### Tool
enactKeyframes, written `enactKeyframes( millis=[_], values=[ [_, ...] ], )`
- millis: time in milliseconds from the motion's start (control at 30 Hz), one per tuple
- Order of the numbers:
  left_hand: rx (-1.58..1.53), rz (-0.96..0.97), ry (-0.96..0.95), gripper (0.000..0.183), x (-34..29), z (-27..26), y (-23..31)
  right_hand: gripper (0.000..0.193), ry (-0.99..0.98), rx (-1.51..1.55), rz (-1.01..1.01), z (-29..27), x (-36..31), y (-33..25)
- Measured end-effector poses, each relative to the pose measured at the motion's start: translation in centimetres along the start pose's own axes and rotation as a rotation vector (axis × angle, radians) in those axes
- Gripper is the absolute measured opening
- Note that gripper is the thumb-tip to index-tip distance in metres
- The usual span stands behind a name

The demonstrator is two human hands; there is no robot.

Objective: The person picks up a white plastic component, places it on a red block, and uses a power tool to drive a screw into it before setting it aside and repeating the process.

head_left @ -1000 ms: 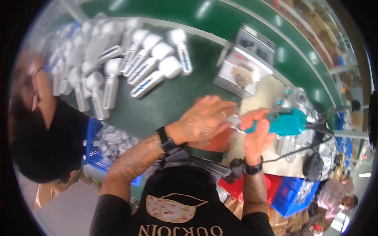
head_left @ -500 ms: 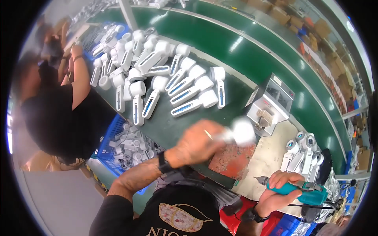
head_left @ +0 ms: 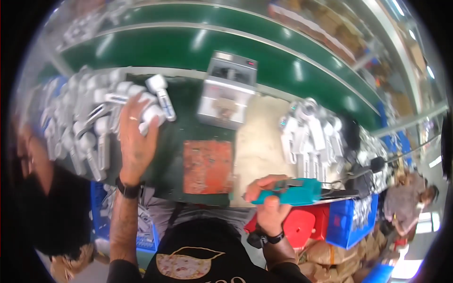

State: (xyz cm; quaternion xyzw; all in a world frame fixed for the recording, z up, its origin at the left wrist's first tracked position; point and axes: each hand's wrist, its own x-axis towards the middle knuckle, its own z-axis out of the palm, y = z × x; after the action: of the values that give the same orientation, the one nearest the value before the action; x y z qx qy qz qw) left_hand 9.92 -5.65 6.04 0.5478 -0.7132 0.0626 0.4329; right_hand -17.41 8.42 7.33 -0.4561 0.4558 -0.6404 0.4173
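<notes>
My left hand (head_left: 137, 134) is at the right end of a pile of white, round-headed devices with slotted handles (head_left: 101, 134). Its thumb and fingers are around the round head of one white device (head_left: 153, 113); blur and the hand hide part of the grip. Just beyond it another white device (head_left: 163, 96) lies apart at an angle. My right hand (head_left: 271, 203) is closed around a teal electric screwdriver (head_left: 297, 192), held level above the front edge of the bench, its tip toward the left and smeared. A red worn pad (head_left: 207, 167) lies between my hands.
A grey-and-clear boxed machine (head_left: 227, 89) stands behind the pad. Beige sheeting (head_left: 257, 141) covers the bench to its right, with more white devices (head_left: 311, 132) farther right. Blue bins (head_left: 349, 221) and a red stool (head_left: 299, 226) stand below. A co-worker (head_left: 56, 212) is at left.
The view has turned to the right. My left hand has gone from beside the red pad, where it held a blurred white device, to the pile. The screwdriver stays in my right hand.
</notes>
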Motion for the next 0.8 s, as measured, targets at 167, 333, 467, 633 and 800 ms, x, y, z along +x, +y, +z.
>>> enactKeyframes(
  millis=[167,333,467,633,800],
  values=[
    [-0.644,0.302,-0.565,0.032,-1.4,7.7,12.5,0.064,0.008,0.012,0.006,-2.9,-1.8,-0.4],
    [-0.752,0.328,-0.699,0.036,-0.6,16.8,20.8,0.063,0.008,0.049,0.01,-4.5,-3.2,-0.5],
    [-0.739,0.355,-0.46,0.038,1.5,22.2,25.6,0.063,0.054,0.043,0.009,-5.5,-3.9,-1.2],
    [-0.395,0.448,-0.481,0.057,2.4,24.7,29.7,0.063,0.019,0.062,0.008,-6.8,-4.1,-1.0],
    [-0.381,0.349,-0.604,0.063,3.6,26.4,28.8,0.037,-0.008,0.028,0.002,-6.2,-3.9,-0.4]
  ],
)
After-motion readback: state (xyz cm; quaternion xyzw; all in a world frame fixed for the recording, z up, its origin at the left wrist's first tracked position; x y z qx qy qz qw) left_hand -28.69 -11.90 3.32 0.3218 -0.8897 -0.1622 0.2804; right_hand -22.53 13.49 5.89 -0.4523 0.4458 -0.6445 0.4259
